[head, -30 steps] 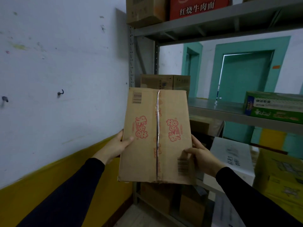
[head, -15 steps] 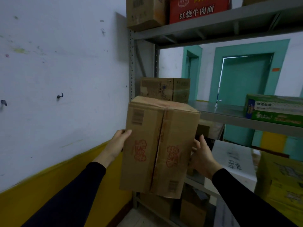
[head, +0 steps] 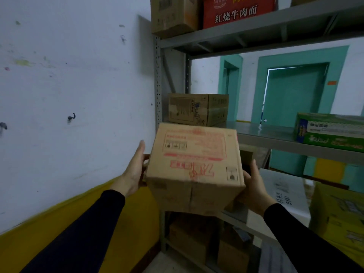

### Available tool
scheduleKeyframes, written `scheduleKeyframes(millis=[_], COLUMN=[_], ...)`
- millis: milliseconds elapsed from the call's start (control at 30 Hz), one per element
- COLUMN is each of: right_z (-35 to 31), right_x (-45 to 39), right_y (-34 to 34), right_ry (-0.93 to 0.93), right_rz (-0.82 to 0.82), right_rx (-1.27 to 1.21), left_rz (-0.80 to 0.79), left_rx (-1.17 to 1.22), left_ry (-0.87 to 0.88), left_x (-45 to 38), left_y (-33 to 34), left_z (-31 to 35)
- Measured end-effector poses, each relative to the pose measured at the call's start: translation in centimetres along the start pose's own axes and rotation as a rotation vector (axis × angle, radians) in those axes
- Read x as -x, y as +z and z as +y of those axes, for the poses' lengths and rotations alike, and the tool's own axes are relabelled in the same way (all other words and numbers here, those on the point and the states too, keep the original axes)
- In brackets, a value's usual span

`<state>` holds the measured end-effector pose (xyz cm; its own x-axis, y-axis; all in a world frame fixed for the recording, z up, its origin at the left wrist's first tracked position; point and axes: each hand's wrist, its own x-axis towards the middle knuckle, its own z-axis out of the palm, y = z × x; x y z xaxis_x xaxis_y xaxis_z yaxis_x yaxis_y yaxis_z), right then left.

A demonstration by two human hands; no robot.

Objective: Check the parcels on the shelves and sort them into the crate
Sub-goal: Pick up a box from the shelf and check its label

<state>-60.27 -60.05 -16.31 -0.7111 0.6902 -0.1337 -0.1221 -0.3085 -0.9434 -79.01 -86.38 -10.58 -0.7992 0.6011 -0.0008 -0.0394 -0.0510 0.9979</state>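
A cardboard parcel [head: 194,166] is held up in front of the grey metal shelves [head: 262,24].

The shelves are set against a white and yellow wall [head: 69,95]; a red carton [head: 239,11] and a brown carton [head: 174,15] are stored on the top level, another brown box [head: 197,109] and a green box [head: 331,131] on the middle one; the parcel, printed in red, is tilted and clamped between the left hand [head: 136,170] and the right hand [head: 254,186], each pressed flat against a side.
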Motion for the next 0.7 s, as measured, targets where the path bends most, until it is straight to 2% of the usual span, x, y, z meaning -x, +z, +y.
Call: scheduleKeyframes(millis=[100,300,467,700], right_z=[0.7,1.3,0.9,1.0], right_x=[1.0,0.9,0.5,1.4], right_y=[0.4,-0.4,-0.5,0.8], right_ry=[0.021,-0.005,0.077,0.042], right_rz=[-0.059,-0.023,0.019,0.058], right_rx=[0.099,0.144,0.110,0.145], left_rz=[-0.130,-0.138,-0.176,-0.221], left_rx=[-0.179,-0.199,-0.259,-0.293], left_ry=[0.023,0.048,0.105,0.149], left_x=[-0.1,-0.2,-0.1,0.1], left_y=[0.8,0.3,-0.6,-1.1], left_z=[-1.4,-3.6,-4.1,-4.4])
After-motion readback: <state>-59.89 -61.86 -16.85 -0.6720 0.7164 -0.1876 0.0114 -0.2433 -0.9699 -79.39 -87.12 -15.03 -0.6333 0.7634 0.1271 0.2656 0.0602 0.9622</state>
